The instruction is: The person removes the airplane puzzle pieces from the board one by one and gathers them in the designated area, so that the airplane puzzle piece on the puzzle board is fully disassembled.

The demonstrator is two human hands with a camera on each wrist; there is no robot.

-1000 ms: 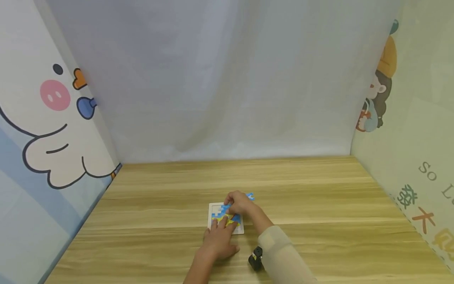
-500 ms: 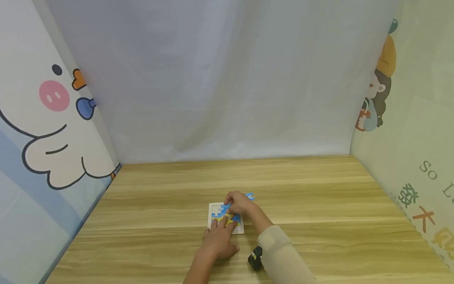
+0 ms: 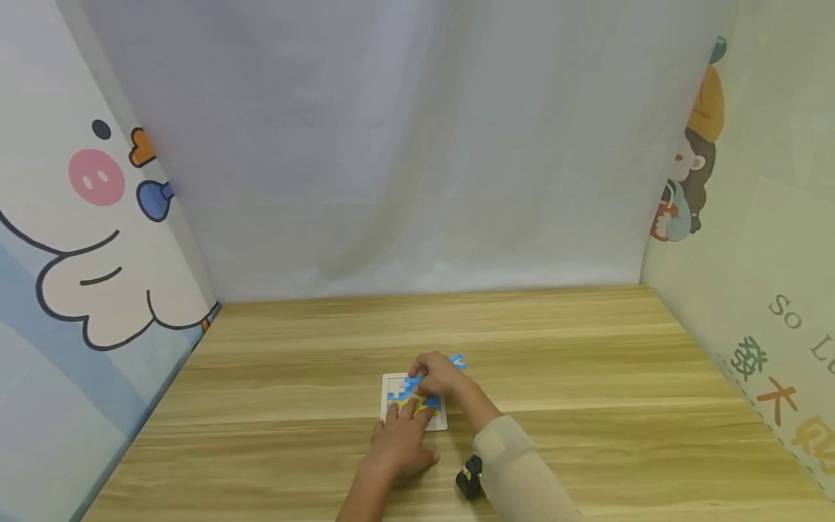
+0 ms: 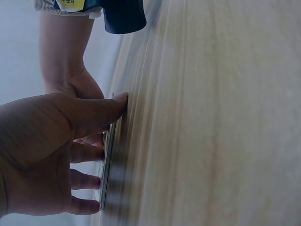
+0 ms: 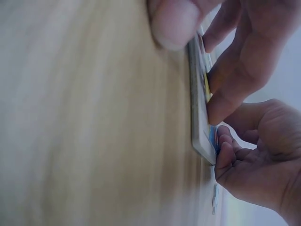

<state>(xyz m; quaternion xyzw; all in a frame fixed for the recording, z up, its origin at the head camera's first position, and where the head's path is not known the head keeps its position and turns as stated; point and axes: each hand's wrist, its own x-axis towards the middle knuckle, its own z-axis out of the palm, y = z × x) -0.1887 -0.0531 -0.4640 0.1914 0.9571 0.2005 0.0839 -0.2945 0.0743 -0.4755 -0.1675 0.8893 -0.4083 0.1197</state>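
A small jigsaw puzzle in a white frame lies on the table, its pieces blue and yellow, with a bare patch in the upper left corner. My left hand rests on its lower part with spread fingers; in the left wrist view its thumb reaches down by the board edge. Over the upper half, my right hand has curled fingers and pinches a blue puzzle piece, mostly hidden under them. In the right wrist view, the curled right hand is at the board's corner.
Just beyond the right hand lies a loose blue and white puzzle piece. A black camera sits at the right wrist beside the pale sleeve. The wood-grain table ends at a grey curtain, with printed cloths on both sides.
Both hands and the puzzle keep nearly the same place. The whole head view has shifted slightly; no piece has visibly moved.
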